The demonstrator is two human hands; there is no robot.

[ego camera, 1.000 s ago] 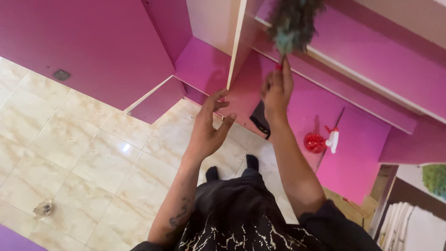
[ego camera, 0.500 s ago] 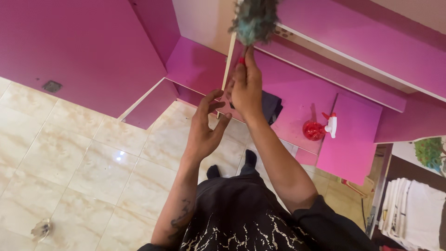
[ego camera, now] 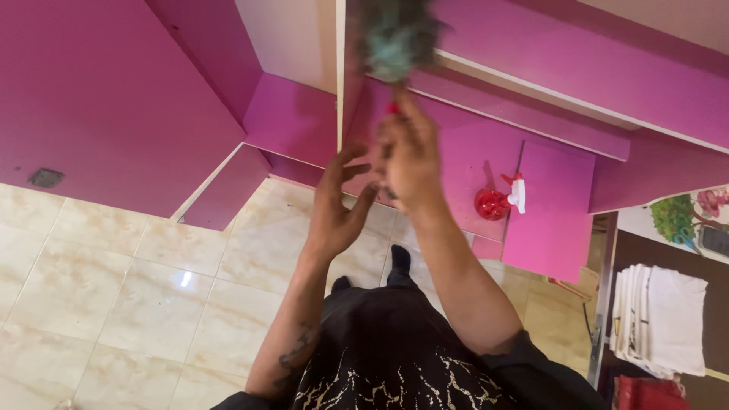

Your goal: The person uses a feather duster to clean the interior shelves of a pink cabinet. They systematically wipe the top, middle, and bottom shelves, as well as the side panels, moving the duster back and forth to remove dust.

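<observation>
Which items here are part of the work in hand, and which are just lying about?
In use:
- green feather duster, gripped by the right hand
- pink cabinet it is raised against
- left hand, open, holding nothing

Lying about:
- red spray bottle on the pink shelf
- folded white cloths

Soft, even indoor light is filling the scene, a small glare spot is shining on the floor tiles (ego camera: 181, 278), and the raised right hand (ego camera: 410, 156) and duster (ego camera: 391, 38) are smearing with motion blur.
</observation>
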